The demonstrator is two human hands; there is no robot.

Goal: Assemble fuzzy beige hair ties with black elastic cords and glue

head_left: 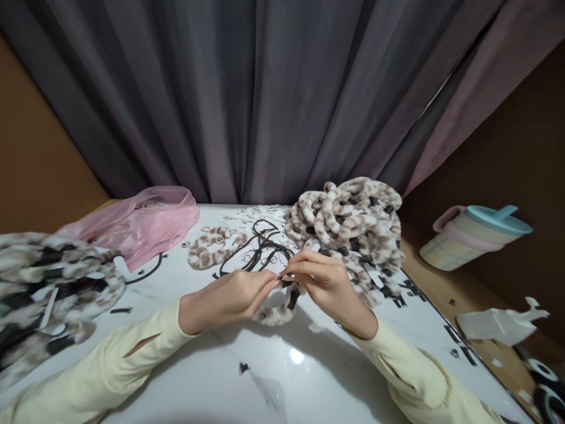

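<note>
My left hand (236, 294) and my right hand (326, 287) meet above the middle of the table, fingertips pinched together. A fluffy brown-and-white strap (277, 316) with a dark band hangs in a loop from their fingers. Both hands are closed on its upper end; the small part between the fingertips is too hidden to make out. Just beyond the hands lies a tangle of black cord (260, 250). Left of the cord rests another fluffy loop (207, 250) with a white tag.
Heaps of fluffy straps lie on the left (97, 288) and at the back right. Behind the left heap is a pink plastic bag (154, 221). Small metal rings (253, 213) are scattered at the back. A lidded cup (472, 235) and a white bottle (498, 325) are on the right.
</note>
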